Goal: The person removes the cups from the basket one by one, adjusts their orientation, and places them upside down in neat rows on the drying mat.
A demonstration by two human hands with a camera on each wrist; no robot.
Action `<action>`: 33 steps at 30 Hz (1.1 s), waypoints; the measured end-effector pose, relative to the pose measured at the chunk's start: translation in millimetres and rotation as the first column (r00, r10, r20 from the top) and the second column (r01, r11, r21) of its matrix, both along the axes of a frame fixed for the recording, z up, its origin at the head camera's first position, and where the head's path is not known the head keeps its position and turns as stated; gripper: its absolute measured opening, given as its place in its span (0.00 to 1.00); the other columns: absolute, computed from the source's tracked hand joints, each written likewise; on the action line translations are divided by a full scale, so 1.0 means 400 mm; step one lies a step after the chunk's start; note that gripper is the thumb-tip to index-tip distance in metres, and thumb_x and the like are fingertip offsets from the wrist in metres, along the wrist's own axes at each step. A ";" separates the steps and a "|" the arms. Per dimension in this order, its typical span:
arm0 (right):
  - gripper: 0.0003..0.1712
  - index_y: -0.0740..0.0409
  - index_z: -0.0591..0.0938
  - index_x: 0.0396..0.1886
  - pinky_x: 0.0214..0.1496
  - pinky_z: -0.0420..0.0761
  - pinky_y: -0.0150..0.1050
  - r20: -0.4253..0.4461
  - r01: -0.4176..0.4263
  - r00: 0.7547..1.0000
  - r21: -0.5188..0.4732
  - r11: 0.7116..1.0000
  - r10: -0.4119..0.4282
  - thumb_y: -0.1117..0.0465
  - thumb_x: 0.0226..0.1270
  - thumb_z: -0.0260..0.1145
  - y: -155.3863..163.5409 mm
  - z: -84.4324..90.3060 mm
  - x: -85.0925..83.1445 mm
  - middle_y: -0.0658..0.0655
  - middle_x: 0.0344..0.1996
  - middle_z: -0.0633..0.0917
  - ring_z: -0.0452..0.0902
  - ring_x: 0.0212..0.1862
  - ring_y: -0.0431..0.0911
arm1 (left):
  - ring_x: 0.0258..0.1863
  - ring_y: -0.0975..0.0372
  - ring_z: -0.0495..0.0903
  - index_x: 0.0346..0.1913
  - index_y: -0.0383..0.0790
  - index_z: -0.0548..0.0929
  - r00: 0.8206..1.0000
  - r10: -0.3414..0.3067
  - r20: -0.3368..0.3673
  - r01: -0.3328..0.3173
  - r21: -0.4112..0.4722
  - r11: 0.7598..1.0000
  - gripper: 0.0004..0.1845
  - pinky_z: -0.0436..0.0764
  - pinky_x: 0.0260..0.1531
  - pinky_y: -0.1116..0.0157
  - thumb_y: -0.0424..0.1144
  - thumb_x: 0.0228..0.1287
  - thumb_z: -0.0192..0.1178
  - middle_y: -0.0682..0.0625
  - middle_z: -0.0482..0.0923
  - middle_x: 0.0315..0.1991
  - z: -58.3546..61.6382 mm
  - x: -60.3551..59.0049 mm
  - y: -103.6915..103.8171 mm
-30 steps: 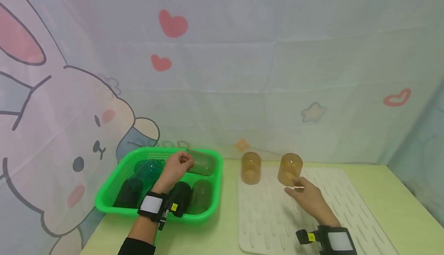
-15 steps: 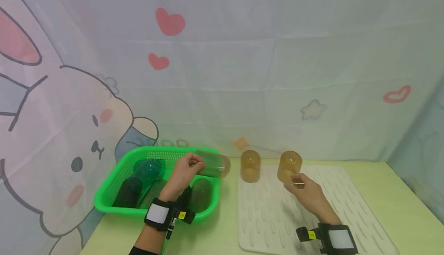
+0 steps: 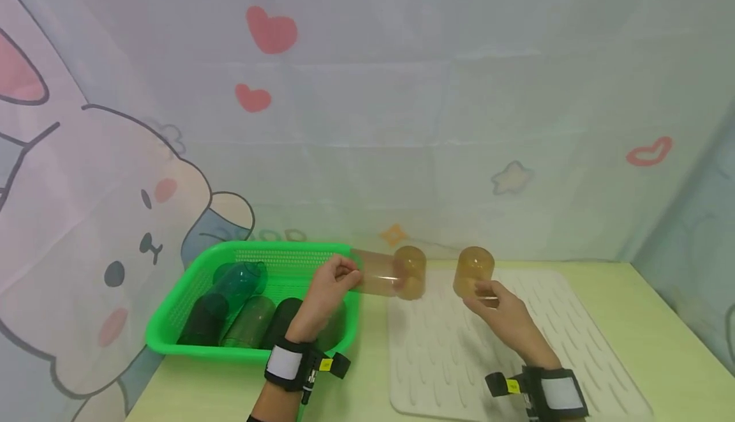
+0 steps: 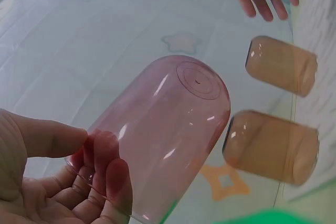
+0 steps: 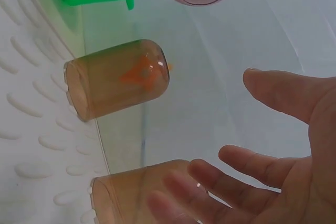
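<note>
My left hand [image 3: 332, 297] pinches a clear pink tumbler [image 4: 157, 114] by its open rim, thumb outside and fingertips showing through the wall from inside. The tumbler lies sideways in the air, its base pointing right, just past the green basket [image 3: 247, 354]. In the head view its base end overlaps an amber tumbler [image 3: 416, 285]. A second amber tumbler [image 3: 474, 269] stands to the right; both are upside down at the mat's back edge. My right hand [image 5: 262, 177] is close to this second tumbler, fingers spread and relaxed, holding nothing.
Several tumblers lie in the basket on the left, among them a teal one [image 3: 244, 281], a dark one [image 3: 203, 320] and a greenish one [image 3: 249, 323]. A white ridged mat [image 3: 442, 364] covers the table's right side. A printed cloth [image 3: 367, 103] hangs behind.
My left hand has lifted the pink tumbler from the basket's back right and carried it right, over the rim. My right hand has stayed almost in place beside the right amber tumbler.
</note>
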State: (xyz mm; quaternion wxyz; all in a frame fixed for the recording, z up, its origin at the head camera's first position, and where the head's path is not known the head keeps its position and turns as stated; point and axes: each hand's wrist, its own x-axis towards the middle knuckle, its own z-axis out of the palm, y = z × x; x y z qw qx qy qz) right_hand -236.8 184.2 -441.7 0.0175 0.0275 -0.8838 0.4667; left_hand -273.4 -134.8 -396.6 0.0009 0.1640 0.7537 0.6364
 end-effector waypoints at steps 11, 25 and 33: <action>0.39 0.66 0.59 0.68 0.51 0.78 0.43 0.019 -0.053 0.998 -0.229 0.972 0.059 0.48 0.68 0.61 -0.034 0.017 0.005 0.70 0.61 0.67 0.69 0.59 0.60 | 0.38 0.58 0.80 0.43 0.30 0.74 0.998 -0.036 0.056 0.031 0.077 0.997 0.06 0.78 0.45 0.60 0.31 0.68 0.55 0.45 0.79 0.36 -0.040 0.023 0.087; 0.34 0.66 0.58 0.68 0.53 0.77 0.44 -0.011 -0.157 0.986 -0.363 0.918 0.164 0.56 0.70 0.60 -0.056 0.022 0.016 0.69 0.62 0.66 0.67 0.61 0.62 | 0.39 0.59 0.79 0.42 0.28 0.70 0.989 -0.108 0.097 0.086 0.207 0.975 0.04 0.78 0.45 0.61 0.25 0.67 0.52 0.44 0.78 0.39 -0.098 0.048 0.184; 0.36 0.66 0.56 0.68 0.54 0.76 0.42 -0.031 -0.169 0.985 -0.386 0.907 0.170 0.58 0.69 0.61 -0.072 0.028 0.018 0.70 0.61 0.65 0.64 0.61 0.61 | 0.41 0.59 0.77 0.40 0.32 0.68 0.982 -0.153 0.113 0.121 0.254 0.960 0.03 0.77 0.47 0.60 0.26 0.68 0.51 0.45 0.75 0.40 -0.092 0.047 0.210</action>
